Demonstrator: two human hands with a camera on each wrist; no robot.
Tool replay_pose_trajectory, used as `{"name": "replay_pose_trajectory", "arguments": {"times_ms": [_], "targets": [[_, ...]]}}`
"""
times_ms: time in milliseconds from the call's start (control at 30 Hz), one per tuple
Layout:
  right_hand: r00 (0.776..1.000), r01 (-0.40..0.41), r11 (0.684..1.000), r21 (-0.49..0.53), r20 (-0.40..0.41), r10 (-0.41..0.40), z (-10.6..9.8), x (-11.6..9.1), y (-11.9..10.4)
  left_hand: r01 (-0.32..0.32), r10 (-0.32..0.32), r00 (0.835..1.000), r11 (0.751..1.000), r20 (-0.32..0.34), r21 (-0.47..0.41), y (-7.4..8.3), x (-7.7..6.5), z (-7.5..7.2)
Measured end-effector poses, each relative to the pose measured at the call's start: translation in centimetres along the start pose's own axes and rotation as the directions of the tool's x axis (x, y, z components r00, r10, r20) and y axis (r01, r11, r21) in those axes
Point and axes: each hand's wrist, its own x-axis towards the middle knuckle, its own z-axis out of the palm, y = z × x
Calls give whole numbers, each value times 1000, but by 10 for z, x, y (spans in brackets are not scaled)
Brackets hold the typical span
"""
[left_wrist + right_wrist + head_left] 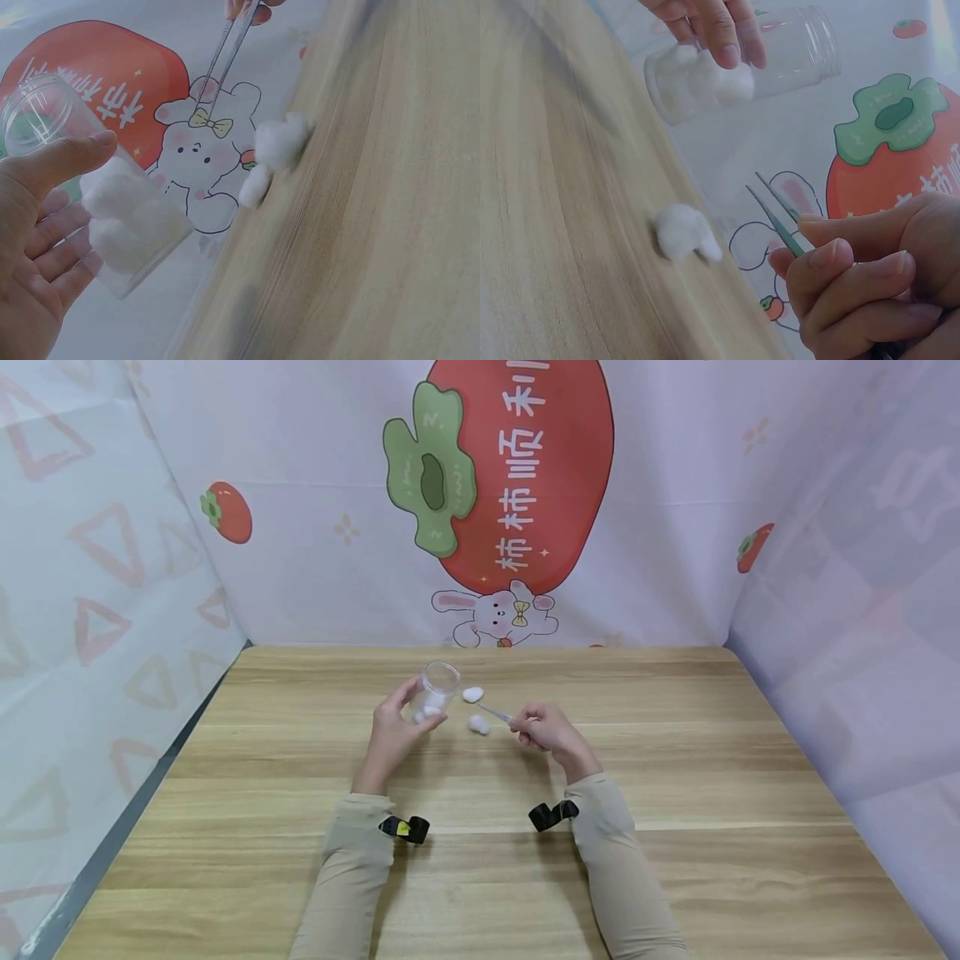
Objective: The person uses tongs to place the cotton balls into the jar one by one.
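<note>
Currently left hand curled round clear plastic jar with white cotton balls inside, tilted mouth-out for access; right hand pinching thin metal tweezers, tips apart and empty, above two loose white cotton balls on wooden surface.

A clear plastic jar, tilted with its open mouth up, holds several cotton balls. Two more cotton balls lie mid-table just beside it, toward the far edge. Slim metal tweezers point at them, tips slightly apart.
</note>
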Motion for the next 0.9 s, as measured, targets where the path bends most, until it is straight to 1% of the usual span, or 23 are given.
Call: {"name": "replay_pose_trajectory", "arguments": {"times_ms": [100, 233, 433, 633, 767, 900], "targets": [[1000, -26, 999, -39, -16, 26, 0, 0, 0, -14, 14, 1000, 1000, 0, -1, -1, 1, 0], [998, -37, 994, -98, -46, 33, -1, -1, 1, -25, 25, 1000, 1000, -3, 2, -2, 1, 1], [995, -75, 985, -156, -83, 63, -2, 2, 2, -20, 20, 1000, 1000, -8, 2, -2, 1, 1], [992, -96, 973, -211, -96, 77, -1, 7, 4, -6, 6, 1000, 1000, -7, -6, -1, 1, 0], [991, -114, 967, -227, -100, 93, 2, 9, 4, -4, 4, 1000, 1000, -5, -11, 0, 1, 0], [992, -110, 962, -250, -90, 90, 4, 10, 5, -6, 6, 1000, 1000, -7, -9, 0, 1, 0]]}}
